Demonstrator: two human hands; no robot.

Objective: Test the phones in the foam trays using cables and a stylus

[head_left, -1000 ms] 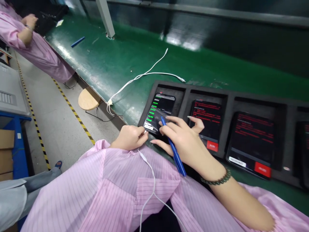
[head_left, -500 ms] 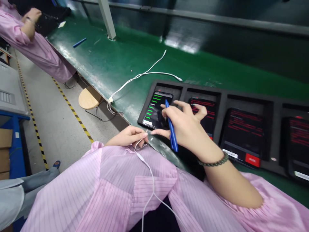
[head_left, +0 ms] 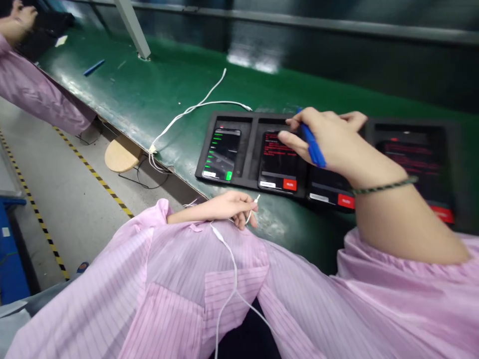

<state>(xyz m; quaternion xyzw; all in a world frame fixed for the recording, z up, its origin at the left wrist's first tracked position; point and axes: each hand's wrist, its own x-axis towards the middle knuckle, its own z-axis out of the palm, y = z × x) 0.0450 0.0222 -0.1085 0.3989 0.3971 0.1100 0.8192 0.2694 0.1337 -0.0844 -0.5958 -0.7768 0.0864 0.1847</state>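
A black foam tray [head_left: 252, 149] on the green bench [head_left: 168, 94] holds several phones side by side. The leftmost phone [head_left: 221, 153] shows green text; the phone beside it [head_left: 277, 160] shows red text and a red button. My right hand [head_left: 329, 139] hovers over the middle of the tray, fingers closed around a blue pen [head_left: 312, 147]. My left hand [head_left: 232, 207] rests at the bench's near edge, pinching the plug end of a white cable [head_left: 228, 259] that runs down over my pink striped sleeve.
A second white cable [head_left: 194, 107] lies across the bench left of the tray. Another blue pen [head_left: 93, 67] and a metal post [head_left: 132, 30] sit further back. A person in pink [head_left: 33, 89] works at far left. A round stool [head_left: 119, 154] stands on the floor below the bench.
My right hand with the pen has lifted off the leftmost phone and moved right over the tray. My left hand has drawn back with the cable plug. The view has shifted right.
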